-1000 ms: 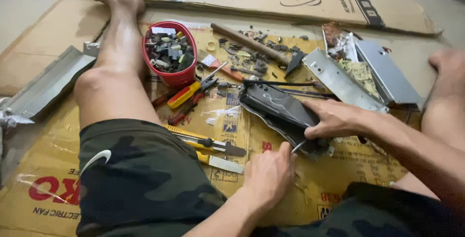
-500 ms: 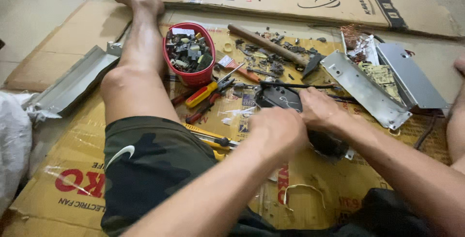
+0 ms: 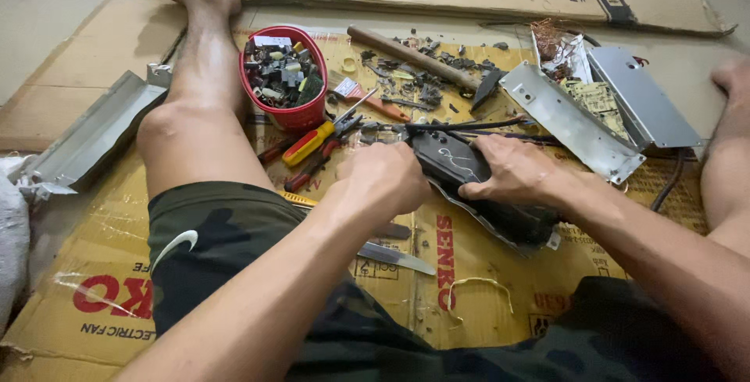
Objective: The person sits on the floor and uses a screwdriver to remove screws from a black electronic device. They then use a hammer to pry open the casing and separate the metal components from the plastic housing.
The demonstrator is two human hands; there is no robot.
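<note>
Cardboard floor crowded | both hands' fingers clamp black casing | left hand | right hand

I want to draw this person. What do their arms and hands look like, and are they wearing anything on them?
Both arms are bare: no sleeves, gloves, watch or rings show. The left hand and right hand are bare too. Only dark camouflage shorts are worn.

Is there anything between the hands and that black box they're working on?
Nothing visible. The left hand and the right hand both rest directly on the black box; the screwdrivers lie off to its left.
</note>
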